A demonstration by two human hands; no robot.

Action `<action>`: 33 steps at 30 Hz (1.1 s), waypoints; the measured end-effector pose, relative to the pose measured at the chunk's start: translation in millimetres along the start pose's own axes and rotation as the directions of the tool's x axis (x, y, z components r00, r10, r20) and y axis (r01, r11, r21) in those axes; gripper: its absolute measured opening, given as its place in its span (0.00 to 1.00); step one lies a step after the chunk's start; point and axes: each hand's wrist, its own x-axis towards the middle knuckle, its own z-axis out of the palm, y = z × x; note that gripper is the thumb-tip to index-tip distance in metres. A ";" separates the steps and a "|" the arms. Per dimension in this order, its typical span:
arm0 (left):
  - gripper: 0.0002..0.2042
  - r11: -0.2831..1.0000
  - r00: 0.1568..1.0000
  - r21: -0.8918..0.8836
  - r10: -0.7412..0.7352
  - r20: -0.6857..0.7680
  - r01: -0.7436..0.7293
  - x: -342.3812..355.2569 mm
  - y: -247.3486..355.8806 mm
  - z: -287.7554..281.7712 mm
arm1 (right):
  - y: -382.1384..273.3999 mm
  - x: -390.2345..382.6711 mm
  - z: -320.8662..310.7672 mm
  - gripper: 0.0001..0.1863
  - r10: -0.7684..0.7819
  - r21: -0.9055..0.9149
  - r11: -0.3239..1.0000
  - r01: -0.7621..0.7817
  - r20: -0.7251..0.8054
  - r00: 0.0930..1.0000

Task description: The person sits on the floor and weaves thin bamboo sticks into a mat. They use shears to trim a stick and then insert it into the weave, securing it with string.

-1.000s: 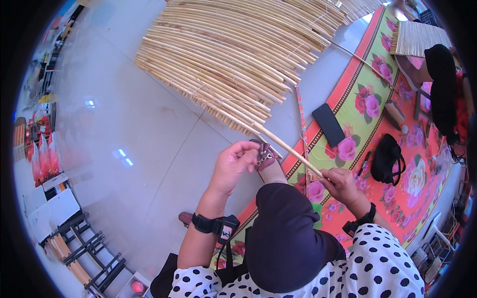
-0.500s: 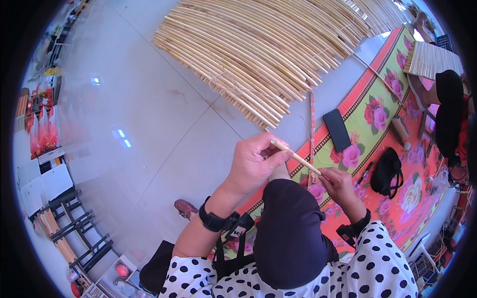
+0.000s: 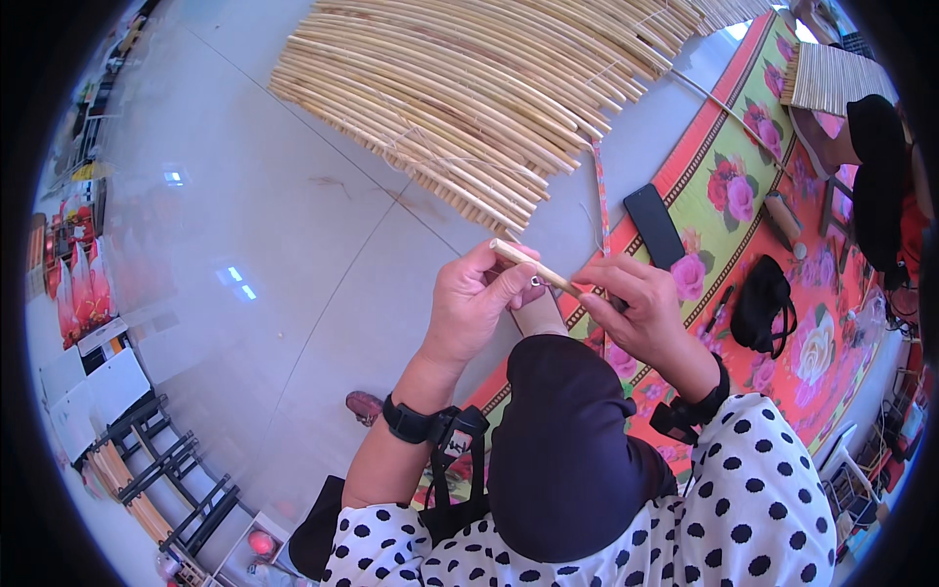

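Observation:
My left hand (image 3: pixel 479 303) is closed round a pale bamboo stick (image 3: pixel 525 262), its near-left end showing above the thumb. A small metal piece (image 3: pixel 535 282) sits under the stick among those fingers, too small to make out. My right hand (image 3: pixel 636 313) is closed on the stick's other end, fingers bent over it. Beyond both hands lies a large mat of bamboo sticks (image 3: pixel 440 98), laced with loose cord. My dark-clad knee (image 3: pixel 558 440) is just below the hands.
A flowered red and green cloth (image 3: pixel 817 362) covers the right floor, with a phone (image 3: pixel 653 225), black bag (image 3: pixel 758 303) and wooden roller (image 3: pixel 782 225). Another person's dark-clad leg (image 3: pixel 875 186) is at right. Stacked frames (image 3: pixel 166 479) and red packages (image 3: pixel 83 293) line the left.
My right hand has moved up and left, closer to my left hand. The stick's end now rests in my left fingers, over the metal piece, where earlier it reached past them toward the mat.

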 end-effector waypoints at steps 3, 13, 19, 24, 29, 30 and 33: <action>0.07 1.000 1.000 -0.006 0.006 0.012 -0.006 -1.3 0.7 0.2 | -2.8 12.0 7.5 0.11 -0.026 0.003 1.000 0.025 0.019 0.999; 0.07 0.990 0.995 0.106 -0.097 0.029 0.094 -3.7 -14.4 -4.2 | 6.3 6.8 27.7 0.11 0.028 0.128 0.991 -0.040 0.097 0.995; 0.08 0.989 0.991 0.061 -0.134 0.013 0.133 3.1 -14.0 4.8 | 12.5 5.5 20.7 0.13 0.087 0.085 0.992 -0.088 0.022 0.996; 0.11 0.987 0.985 0.073 -0.135 -0.105 0.143 3.4 -14.3 -0.3 | 33.4 23.7 11.7 0.12 0.113 -0.041 0.992 -0.120 -0.141 0.983; 0.13 0.989 0.991 0.107 -0.090 -0.104 0.101 0.3 -17.8 -11.3 | 49.0 39.1 11.6 0.13 0.123 -0.098 0.986 -0.134 -0.107 0.987; 0.14 0.990 0.991 0.098 -0.088 -0.099 0.098 -1.9 -17.1 -12.4 | 48.3 40.8 11.6 0.13 0.139 -0.106 0.983 -0.150 -0.111 0.984; 0.14 0.990 0.991 0.090 -0.099 -0.093 0.107 -6.2 -16.2 -14.8 | 48.0 45.8 12.1 0.12 0.182 -0.107 0.975 -0.195 -0.122 0.976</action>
